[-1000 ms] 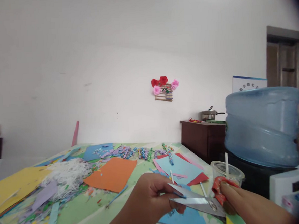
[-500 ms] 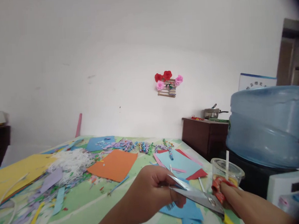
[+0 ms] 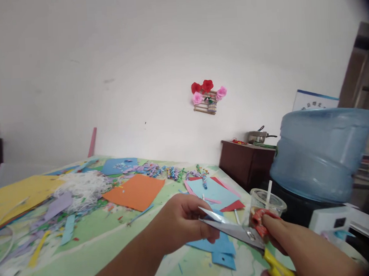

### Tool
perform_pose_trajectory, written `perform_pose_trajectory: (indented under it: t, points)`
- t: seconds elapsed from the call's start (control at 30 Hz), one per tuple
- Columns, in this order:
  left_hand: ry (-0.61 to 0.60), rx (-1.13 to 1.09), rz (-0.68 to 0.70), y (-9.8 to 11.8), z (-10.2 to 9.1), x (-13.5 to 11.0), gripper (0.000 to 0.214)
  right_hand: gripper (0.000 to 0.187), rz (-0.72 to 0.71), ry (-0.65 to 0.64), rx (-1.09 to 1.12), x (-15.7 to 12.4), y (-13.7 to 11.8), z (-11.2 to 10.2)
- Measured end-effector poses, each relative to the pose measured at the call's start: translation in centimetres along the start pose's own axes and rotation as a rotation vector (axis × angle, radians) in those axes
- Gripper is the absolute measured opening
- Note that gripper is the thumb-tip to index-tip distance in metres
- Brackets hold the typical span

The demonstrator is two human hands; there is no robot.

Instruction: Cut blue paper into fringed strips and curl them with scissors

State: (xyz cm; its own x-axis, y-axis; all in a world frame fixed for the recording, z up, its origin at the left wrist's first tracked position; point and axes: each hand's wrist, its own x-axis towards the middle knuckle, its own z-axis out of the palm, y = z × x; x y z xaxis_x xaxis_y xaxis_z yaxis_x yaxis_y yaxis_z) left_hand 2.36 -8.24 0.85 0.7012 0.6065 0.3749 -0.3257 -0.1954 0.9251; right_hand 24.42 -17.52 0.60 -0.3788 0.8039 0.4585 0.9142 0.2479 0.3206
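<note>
My right hand is closed on a pair of scissors with metal blades and a yellow handle. A crumpled-looking red patterned piece sits at its fingers; I cannot tell whether it wraps the other handle. The blades are parted and point left, their tips at the fingers of my left hand. That hand is closed, thumb against curled fingers, and whatever is in it is hidden. Below the blades, blue paper pieces lie on the table.
A clear plastic cup with a white straw stands just beyond my right hand. Orange paper, yellow sheets, white shredded paper and curled strips cover the table. A large water bottle rises at right.
The view has shifted slightly, so most things sit higher in the picture. More of the yellow handle shows now. Both hands keep nearly the same pose, with the blades still parted.
</note>
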Motion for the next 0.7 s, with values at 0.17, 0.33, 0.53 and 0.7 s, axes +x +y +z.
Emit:
perform_pose_trajectory:
  t: [0.17,0.33,0.53,0.7]
  points:
    - [-0.032,0.109,0.043,0.1,-0.1,0.5,0.01,0.038,0.028,-0.025,0.058,0.1,-0.3,-0.6]
    - [0.003,0.263,0.086,0.1,0.1,0.5,0.013,0.029,0.298,-0.249,0.186,0.9,-1.1,-2.2]
    - [0.025,0.262,0.129,0.0,0.4,0.4,0.017,0.041,0.261,-0.12,0.075,0.0,-0.9,-1.7]
    - [0.062,0.327,0.083,0.1,0.7,0.2,0.017,0.04,0.153,-0.065,0.103,-0.4,-1.0,-1.1]
